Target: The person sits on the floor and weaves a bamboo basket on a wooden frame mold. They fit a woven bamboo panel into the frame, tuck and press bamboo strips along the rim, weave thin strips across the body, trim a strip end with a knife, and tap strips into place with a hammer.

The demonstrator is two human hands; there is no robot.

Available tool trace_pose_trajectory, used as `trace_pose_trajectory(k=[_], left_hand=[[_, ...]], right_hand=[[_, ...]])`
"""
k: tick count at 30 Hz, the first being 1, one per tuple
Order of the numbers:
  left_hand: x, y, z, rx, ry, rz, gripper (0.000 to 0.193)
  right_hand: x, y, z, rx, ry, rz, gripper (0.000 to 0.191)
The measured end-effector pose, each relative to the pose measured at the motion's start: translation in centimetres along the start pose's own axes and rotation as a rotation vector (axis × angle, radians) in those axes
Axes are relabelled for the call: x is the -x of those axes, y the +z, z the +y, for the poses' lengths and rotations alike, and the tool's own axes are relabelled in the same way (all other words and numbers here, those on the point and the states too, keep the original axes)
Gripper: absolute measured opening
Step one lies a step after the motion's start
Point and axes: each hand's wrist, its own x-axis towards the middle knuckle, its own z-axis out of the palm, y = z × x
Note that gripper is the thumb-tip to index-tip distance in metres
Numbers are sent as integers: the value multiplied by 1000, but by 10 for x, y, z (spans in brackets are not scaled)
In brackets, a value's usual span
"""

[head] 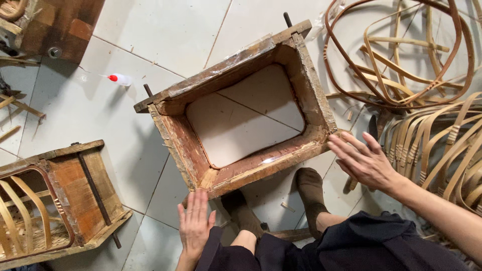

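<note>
- Here, a bottomless wooden mould frame [173, 138] is standing on the white tiled floor [150, 30] in the middle of the scene, holding nothing; the tiles are showing through its rounded rectangular opening.
- Its long axis is running from near left to far right, with the far right corner pointing away from the person and the near left corner sitting just beyond the left hand [194, 226].
- The left hand is hovering flat, palm down and fingers spread apart, gripping nothing, its fingertips lying at the frame's near corner; whether they are touching cannot be told.
- The right hand [362, 159] is reaching in from the right, fingers open and apart, holding nothing, just beside the frame's right near corner.
- At the near left, a second wooden frame [95, 185] is holding a bent bamboo basket skeleton [20, 211] inside it.
- To the far right, loose bamboo hoops [396, 55] are lying in a pile.
- A small red-capped bottle [119, 79] is lying on the floor, far left of the frame.
</note>
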Motion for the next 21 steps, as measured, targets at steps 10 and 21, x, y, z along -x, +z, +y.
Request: trace_pose_trajectory(k=[10,21], left_hand=[[-111,-1,90,628,269,192,58],[-123,-19,83,557,132,139,42]], right_hand=[[-115,12,-99,-388,-319,207,64],[-131,12,-93,-382,-220,250,57]])
